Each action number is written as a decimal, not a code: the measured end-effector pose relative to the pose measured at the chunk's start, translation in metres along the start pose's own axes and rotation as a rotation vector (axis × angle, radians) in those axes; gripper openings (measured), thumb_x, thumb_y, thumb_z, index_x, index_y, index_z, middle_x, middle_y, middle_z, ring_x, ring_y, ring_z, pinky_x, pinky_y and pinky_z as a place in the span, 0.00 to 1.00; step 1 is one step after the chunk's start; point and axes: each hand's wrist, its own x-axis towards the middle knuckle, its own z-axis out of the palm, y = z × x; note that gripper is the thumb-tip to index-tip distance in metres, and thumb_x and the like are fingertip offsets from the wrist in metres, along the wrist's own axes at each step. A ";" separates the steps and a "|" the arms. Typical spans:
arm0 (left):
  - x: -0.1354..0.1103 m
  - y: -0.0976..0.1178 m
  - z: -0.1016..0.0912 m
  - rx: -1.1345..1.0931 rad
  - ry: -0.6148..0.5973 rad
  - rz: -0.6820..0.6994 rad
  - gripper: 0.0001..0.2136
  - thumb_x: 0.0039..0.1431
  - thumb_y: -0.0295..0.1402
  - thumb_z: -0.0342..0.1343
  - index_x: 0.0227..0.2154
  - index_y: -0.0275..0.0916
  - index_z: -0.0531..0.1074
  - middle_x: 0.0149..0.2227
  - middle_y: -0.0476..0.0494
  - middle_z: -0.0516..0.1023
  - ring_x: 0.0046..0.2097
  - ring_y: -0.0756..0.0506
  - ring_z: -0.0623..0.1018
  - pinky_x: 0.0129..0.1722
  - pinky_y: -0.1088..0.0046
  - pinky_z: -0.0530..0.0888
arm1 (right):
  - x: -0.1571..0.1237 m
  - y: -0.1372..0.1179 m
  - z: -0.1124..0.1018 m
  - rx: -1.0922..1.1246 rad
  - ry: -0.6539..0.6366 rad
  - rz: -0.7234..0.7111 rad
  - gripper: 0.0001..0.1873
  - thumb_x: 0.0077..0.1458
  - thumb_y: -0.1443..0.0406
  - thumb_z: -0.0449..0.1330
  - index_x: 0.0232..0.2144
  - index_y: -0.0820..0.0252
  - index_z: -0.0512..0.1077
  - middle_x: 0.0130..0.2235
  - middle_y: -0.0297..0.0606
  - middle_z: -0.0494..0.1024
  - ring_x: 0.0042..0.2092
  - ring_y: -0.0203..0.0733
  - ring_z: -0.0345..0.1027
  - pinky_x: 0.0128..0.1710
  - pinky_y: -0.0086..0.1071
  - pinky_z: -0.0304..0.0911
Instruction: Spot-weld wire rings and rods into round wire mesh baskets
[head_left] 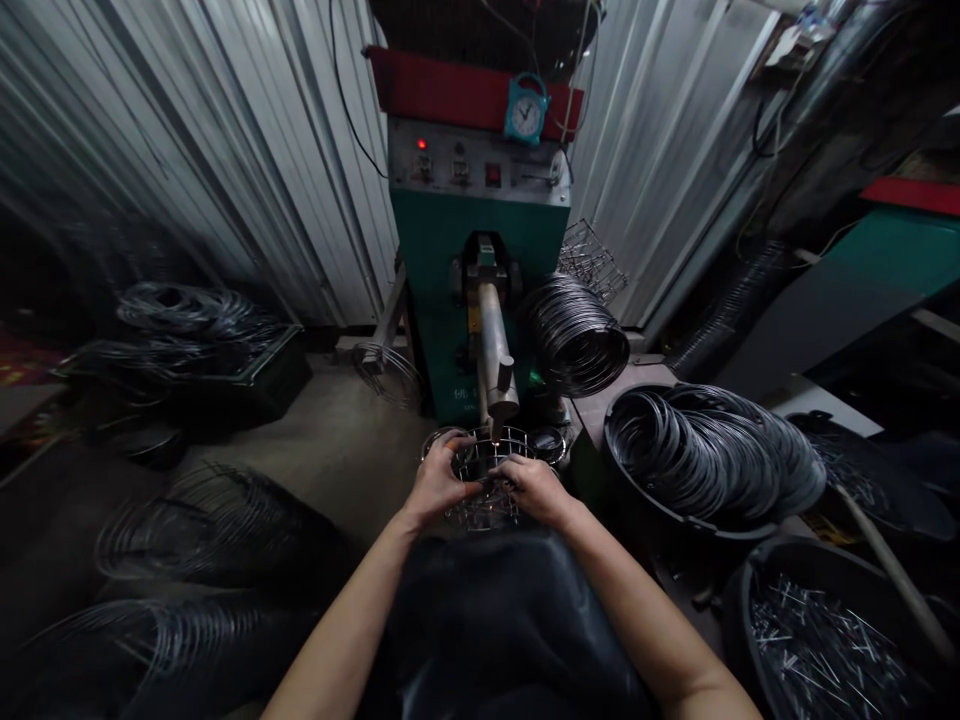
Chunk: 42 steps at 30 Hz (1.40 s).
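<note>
A round wire basket (487,512) sits low in front of me, under the tip of a spot welder (495,340). My left hand (438,480) grips the basket's left side, thumb pointing inward and fingers over the rim. On the near right of the rim, my right hand (534,486) has its fingers pinched together on the wires. A small bright spot glows where the welder's tip meets the basket. Whether a separate short wire is between my right fingers cannot be made out.
Wire rings hang in a bundle (577,335) right of the machine. At right stand a tub of wire rings (611,465) and a tub of short rods (739,610). Stacked wire hoops (202,530) lie left, behind them a crate (277,375). A blue clock (526,110) hangs above.
</note>
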 end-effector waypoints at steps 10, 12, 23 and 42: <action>0.013 -0.001 0.005 0.028 0.063 -0.121 0.29 0.31 0.33 0.68 0.44 0.40 0.71 0.51 0.40 0.68 0.53 0.38 0.69 0.53 0.59 0.67 | 0.016 0.003 -0.002 -0.069 0.020 0.049 0.21 0.51 0.78 0.53 0.45 0.57 0.71 0.45 0.39 0.75 0.46 0.41 0.69 0.43 0.27 0.63; 0.014 -0.003 0.004 0.027 0.058 -0.114 0.28 0.32 0.32 0.67 0.43 0.40 0.72 0.51 0.40 0.68 0.53 0.38 0.70 0.53 0.59 0.67 | 0.016 0.003 0.000 -0.067 0.031 0.051 0.20 0.52 0.77 0.54 0.45 0.56 0.72 0.44 0.38 0.75 0.46 0.40 0.70 0.43 0.27 0.63; 0.018 0.001 -0.002 0.000 0.047 -0.054 0.30 0.30 0.35 0.69 0.43 0.40 0.71 0.53 0.39 0.67 0.54 0.38 0.69 0.54 0.58 0.66 | -0.045 -0.003 0.044 0.802 0.350 0.454 0.16 0.44 0.63 0.63 0.37 0.60 0.67 0.30 0.33 0.71 0.33 0.38 0.66 0.32 0.29 0.64; 0.040 -0.004 -0.008 0.092 0.031 -0.114 0.31 0.34 0.41 0.68 0.45 0.39 0.70 0.51 0.38 0.68 0.53 0.37 0.69 0.53 0.57 0.67 | -0.088 0.027 0.057 1.625 0.413 0.883 0.17 0.34 0.61 0.65 0.31 0.61 0.72 0.23 0.32 0.68 0.24 0.35 0.62 0.23 0.27 0.57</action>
